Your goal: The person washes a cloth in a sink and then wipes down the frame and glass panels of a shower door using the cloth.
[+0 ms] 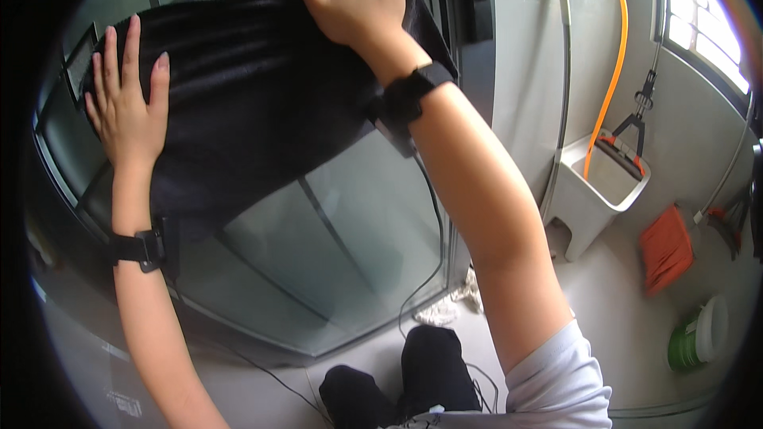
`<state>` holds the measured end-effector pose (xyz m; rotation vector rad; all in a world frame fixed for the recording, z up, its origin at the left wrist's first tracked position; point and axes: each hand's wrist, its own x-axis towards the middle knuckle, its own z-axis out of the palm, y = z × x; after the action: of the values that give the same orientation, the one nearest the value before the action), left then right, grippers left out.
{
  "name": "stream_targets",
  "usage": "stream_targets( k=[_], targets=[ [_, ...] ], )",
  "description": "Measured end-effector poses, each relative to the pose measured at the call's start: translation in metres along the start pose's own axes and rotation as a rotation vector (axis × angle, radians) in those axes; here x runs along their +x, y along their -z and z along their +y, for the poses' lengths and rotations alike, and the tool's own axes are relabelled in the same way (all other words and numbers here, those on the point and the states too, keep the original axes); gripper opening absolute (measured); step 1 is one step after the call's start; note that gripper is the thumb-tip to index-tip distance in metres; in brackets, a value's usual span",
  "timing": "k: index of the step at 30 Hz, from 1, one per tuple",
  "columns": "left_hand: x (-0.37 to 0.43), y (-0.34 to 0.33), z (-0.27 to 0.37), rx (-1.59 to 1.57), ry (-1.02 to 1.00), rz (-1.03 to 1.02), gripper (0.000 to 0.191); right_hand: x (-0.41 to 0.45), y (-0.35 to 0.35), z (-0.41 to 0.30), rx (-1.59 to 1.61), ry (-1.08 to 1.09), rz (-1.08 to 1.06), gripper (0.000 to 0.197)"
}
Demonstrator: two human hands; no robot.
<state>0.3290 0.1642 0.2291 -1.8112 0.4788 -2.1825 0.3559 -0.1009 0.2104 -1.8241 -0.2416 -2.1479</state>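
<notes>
A wide black cloth (250, 89) is spread against a framed glass panel (286, 214). My left hand (128, 95) lies flat on its left part, fingers apart and pointing up. Near the cloth's upper right part, my right hand (363, 0) presses with its palm, the thumb out to the left; its fingertips are cut off by the picture's top edge. Neither hand is closed on the cloth. Black straps with small devices sit on both wrists, and a thin cable hangs from the right one.
At the right stand a white mop bucket (632, 205) with a sponge mop (623, 158) and an orange hose (617, 65), a red dustpan (667, 250) and a green-and-white pail (691, 339). Whitish cloths (438, 313) lie by the glass. Thin cables (268, 372) cross the floor.
</notes>
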Motion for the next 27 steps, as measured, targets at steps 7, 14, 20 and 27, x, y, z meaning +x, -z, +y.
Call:
stream_targets(
  k=[7, 14, 20, 27],
  targets=[
    [-0.005, 0.001, 0.010, 0.046, 0.051, 0.039, 0.050, 0.002, 0.004, 0.003, 0.065, 0.041, -0.001, 0.069],
    [-0.013, 0.008, 0.031, 0.055, 0.128, -0.023, 0.052, -0.023, -0.008, 0.013, 0.022, 0.020, -0.020, 0.069],
    [-0.047, 0.015, 0.070, -0.008, 0.197, -0.240, 0.057, -0.066, 0.007, 0.026, -0.049, -0.045, -0.252, 0.067],
    [-0.185, 0.039, 0.119, -0.220, 0.074, -0.645, 0.061, -0.201, 0.041, 0.026, -0.078, -0.206, -0.554, 0.068]
  ],
)
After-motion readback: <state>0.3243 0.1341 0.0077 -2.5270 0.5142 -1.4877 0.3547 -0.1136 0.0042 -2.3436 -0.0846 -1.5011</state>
